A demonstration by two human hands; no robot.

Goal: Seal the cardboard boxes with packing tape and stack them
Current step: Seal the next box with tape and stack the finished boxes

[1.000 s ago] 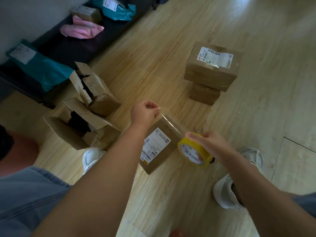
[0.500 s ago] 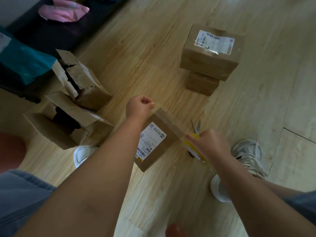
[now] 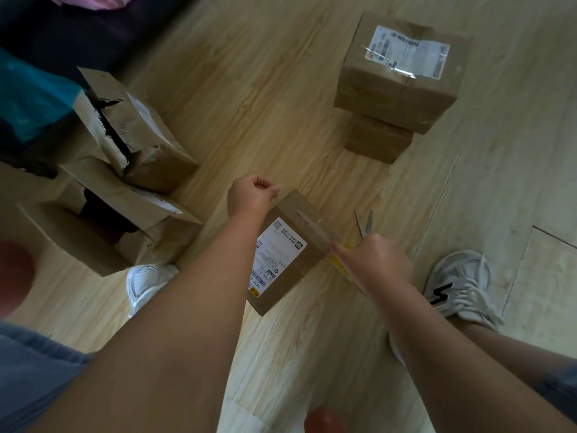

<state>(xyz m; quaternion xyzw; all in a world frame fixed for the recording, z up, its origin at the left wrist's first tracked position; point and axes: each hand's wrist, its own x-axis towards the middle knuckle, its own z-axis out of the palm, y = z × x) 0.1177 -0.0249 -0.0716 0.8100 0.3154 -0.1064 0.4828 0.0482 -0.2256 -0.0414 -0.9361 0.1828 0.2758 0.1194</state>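
The left grip (image 3: 251, 195) pinches the clear tape (image 3: 315, 228) stretched over the small box (image 3: 290, 264) on the floor (image 3: 249, 89). The right grip (image 3: 374, 260) holds the yellow tape roll (image 3: 342, 267). Scissors (image 3: 365, 221) lie just beside it.

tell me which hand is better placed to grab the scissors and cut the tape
Right, likely. The scissors lie on the floor just beyond the right hand, though it grips the yellow tape roll. The left hand sits across the small box, pinching the tape strip.

Small brown cardboard box (image 3: 290, 245): matt, glossy clear tape strip (image 3: 315, 228). Pale wood-grain plank floor (image 3: 249, 73): smooth, slight sheen. Metal scissors (image 3: 365, 221).
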